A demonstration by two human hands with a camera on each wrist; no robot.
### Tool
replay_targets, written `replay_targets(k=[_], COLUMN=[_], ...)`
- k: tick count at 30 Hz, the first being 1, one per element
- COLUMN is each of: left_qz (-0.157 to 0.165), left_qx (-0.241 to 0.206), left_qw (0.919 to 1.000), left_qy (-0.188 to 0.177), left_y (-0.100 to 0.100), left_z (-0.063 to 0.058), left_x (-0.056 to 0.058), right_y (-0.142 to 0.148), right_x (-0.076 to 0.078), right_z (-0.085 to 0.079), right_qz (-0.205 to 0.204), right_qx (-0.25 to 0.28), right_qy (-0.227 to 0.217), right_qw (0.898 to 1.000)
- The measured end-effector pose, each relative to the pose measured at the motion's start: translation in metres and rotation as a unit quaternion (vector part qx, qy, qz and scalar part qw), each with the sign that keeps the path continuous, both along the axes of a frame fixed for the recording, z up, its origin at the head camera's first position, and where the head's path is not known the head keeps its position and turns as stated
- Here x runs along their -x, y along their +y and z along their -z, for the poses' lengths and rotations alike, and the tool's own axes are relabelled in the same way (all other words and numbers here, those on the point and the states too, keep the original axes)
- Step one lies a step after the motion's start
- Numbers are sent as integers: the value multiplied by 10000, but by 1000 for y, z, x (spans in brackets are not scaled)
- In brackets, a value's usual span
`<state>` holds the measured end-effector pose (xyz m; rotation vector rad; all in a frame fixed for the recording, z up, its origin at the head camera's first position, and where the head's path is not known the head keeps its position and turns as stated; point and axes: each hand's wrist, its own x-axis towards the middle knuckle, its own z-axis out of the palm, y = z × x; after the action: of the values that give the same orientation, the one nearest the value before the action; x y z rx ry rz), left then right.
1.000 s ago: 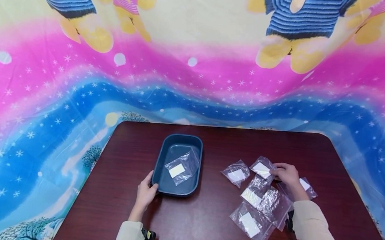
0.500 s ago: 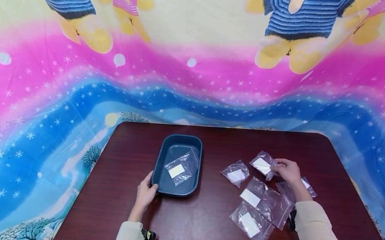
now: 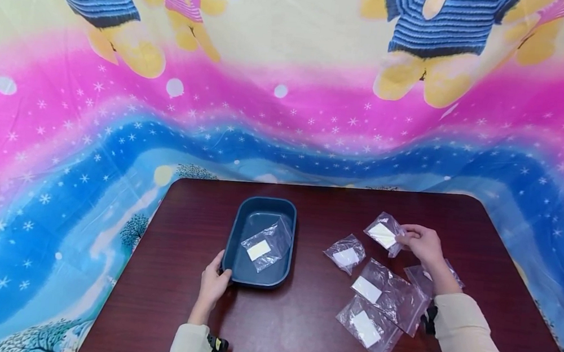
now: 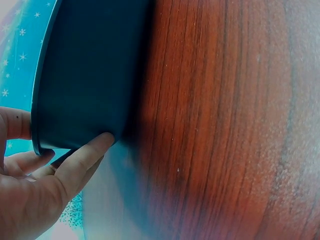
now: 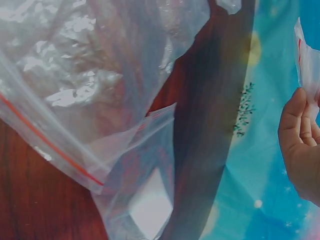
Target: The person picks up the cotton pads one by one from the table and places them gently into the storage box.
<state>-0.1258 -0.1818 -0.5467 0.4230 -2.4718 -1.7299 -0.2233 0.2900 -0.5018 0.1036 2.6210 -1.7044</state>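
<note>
My left hand (image 3: 212, 285) grips the near left corner of a dark blue-grey tray (image 3: 292, 250). In the left wrist view its fingers (image 4: 82, 160) lie against the outer wall, at the lip. One clear zip bag (image 3: 278, 238) with a white label lies inside the tray. On the right, my right hand (image 3: 425, 246) pinches the edge of a small clear zip bag (image 3: 382, 234) with a white label, lifted over the table. The right wrist view catches only a corner of that bag (image 5: 311, 70), above the fingertips.
Several more labelled zip bags lie on the dark red wooden table (image 3: 298, 325): a small bag (image 3: 346, 254) left of the right hand, overlapping bags (image 3: 393, 294) nearer the body, and one partly under the right wrist. A printed curtain (image 3: 288, 114) hangs behind the table.
My right hand has lifted the small zip bag off the overlapping bags and moved it slightly away from the body. The left hand and the tray have stayed in place.
</note>
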Motion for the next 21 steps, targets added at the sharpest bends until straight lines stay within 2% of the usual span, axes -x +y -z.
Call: replay_targets(k=[13, 21], left_qz=[15, 33], left_qx=[-23, -63], left_qw=[10000, 10000], left_qy=[24, -43], left_y=[-1, -2], left_z=[1, 1], left_x=[0, 0], right_y=[-17, -29], right_x=[1, 0], right_z=[-16, -29], right_qz=[-96, -191], right_qx=[591, 597], right_qy=[337, 277], right_qw=[9976, 9976])
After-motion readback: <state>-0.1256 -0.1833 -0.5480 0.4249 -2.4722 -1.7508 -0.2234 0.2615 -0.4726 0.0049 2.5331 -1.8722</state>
